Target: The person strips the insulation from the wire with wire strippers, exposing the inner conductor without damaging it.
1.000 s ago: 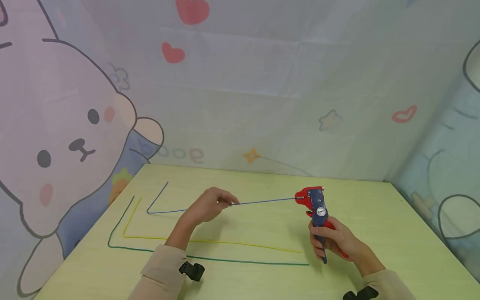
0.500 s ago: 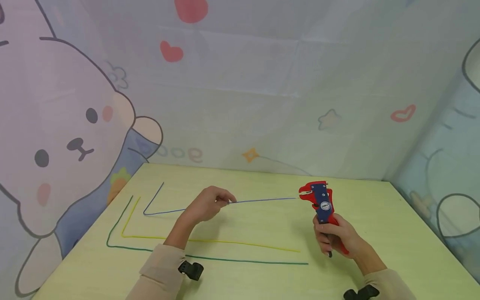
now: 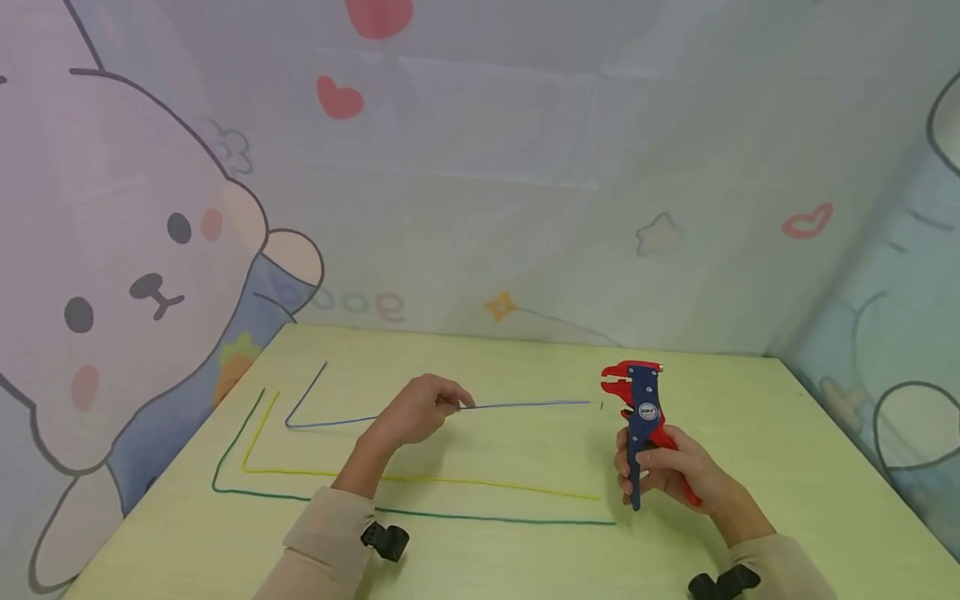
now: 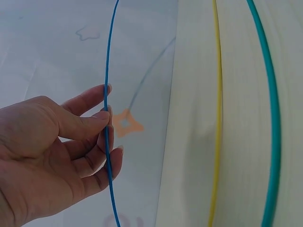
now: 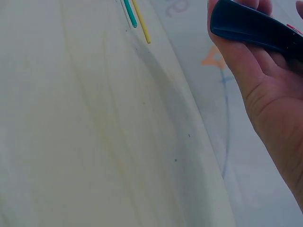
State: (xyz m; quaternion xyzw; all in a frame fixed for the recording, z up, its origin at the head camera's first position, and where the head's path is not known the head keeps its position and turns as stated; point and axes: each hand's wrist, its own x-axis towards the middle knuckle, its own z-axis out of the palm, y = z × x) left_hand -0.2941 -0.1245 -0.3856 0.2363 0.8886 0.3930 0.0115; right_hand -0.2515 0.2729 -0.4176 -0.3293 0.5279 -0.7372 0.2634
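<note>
1. Blue, thin, seemingly plastic-coated wire (image 3: 532, 405), raised where gripped above the pale-yellow wooden counter (image 3: 510, 567): probably light, springy, easily kinked; pinch its long run.
2. Left hand (image 3: 416, 410) pinches it there between thumb and fingers.
3. Right hand (image 3: 681, 468) grips the red-and-blue wire stripper (image 3: 645, 400), near the wire's end, not touching.

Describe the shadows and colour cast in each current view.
Head: yellowish cast, soft shadow on the pale yellow table near the left hand; left wrist: greyer, blurred shadow beside the thin yellow wire; right wrist: dim, long soft shadow down the table.
</note>
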